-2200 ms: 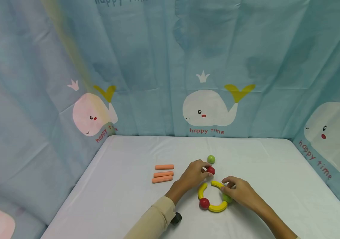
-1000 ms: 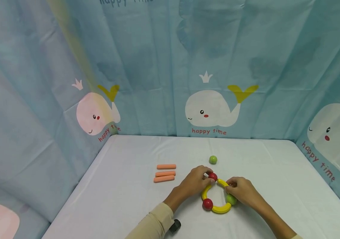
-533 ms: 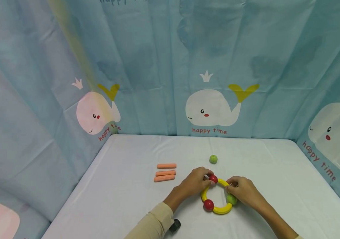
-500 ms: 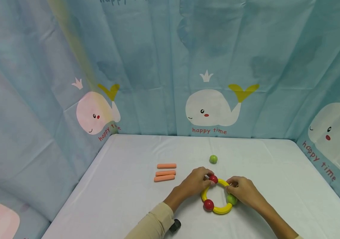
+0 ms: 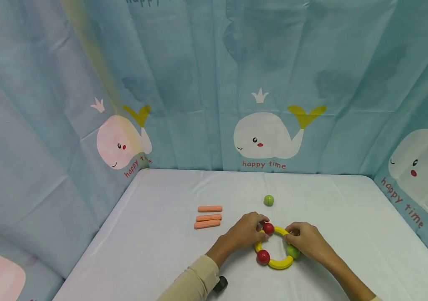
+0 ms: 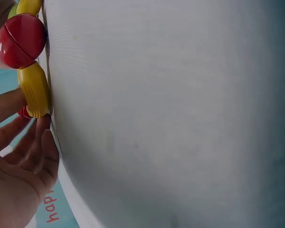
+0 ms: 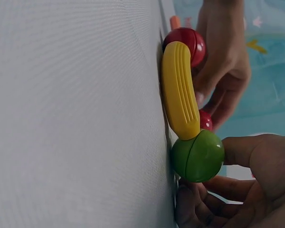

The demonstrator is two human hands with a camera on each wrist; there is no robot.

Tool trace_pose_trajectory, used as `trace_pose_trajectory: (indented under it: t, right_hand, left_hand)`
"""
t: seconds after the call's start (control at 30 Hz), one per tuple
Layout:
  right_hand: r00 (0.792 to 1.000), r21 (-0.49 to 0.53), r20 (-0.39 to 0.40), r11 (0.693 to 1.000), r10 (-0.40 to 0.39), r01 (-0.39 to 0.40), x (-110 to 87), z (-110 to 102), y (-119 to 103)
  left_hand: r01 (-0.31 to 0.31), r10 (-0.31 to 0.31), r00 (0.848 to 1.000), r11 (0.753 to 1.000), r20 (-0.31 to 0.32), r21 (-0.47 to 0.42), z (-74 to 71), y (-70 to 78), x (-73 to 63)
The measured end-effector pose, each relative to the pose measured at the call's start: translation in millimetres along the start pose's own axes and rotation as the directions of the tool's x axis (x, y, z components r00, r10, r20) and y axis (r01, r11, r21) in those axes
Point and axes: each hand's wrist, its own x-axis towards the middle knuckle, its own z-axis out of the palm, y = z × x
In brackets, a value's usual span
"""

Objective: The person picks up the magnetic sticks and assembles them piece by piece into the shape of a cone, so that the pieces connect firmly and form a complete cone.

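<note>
Yellow curved bars and balls form a toy ring lying on the white table. It has a far red ball (image 5: 268, 228), a near red ball (image 5: 263, 257), a green ball (image 5: 293, 251) and a near yellow curved bar (image 5: 280, 263). My left hand (image 5: 249, 230) pinches the left yellow curved bar (image 6: 34, 88), its thumb on the inner side and fingers beside the far red ball; the thumb hides their joint in the head view. At the far right of the ring, my right hand (image 5: 306, 238) pinches another yellow curved bar (image 5: 280, 230), close to the green ball.
A loose green ball (image 5: 269, 200) lies beyond the ring. To the left are 3 orange sticks (image 5: 208, 218). A small black object (image 5: 220, 284) sits by my left cuff. A blue curtain (image 5: 183, 138) with whales hangs behind the table.
My left hand has brought the far red ball from near the loose green ball toward me, against the ring's far bar. Its thumb has since shifted onto the left bar. The right hand has closed on its bar.
</note>
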Motion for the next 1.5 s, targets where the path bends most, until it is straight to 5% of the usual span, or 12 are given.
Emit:
trace_pose_trajectory:
  t: [0.17, 1.07, 1.5]
  right_hand:
    - [1.000, 0.001, 0.001, 1.000, 0.005, -0.005, 0.1, -0.1, -0.5]
    - [0.999, -0.013, -0.002, 0.999, -0.053, 0.053, -1.3, 0.7, 1.4]
    - [0.995, 0.014, 0.025, 0.996, -0.093, 0.092, -0.3, -1.6, 3.2]
  left_hand:
    - [0.049, -0.049, 0.999, 0.996, 0.002, 0.081, 1.8, 2.3, -0.4]
    - [0.049, -0.048, 0.998, 0.998, -0.036, 0.039, -0.2, 2.5, -2.8]
    - [0.048, -0.051, 0.991, 0.999, -0.123, -0.025, -17.3, -1.5, -26.7]
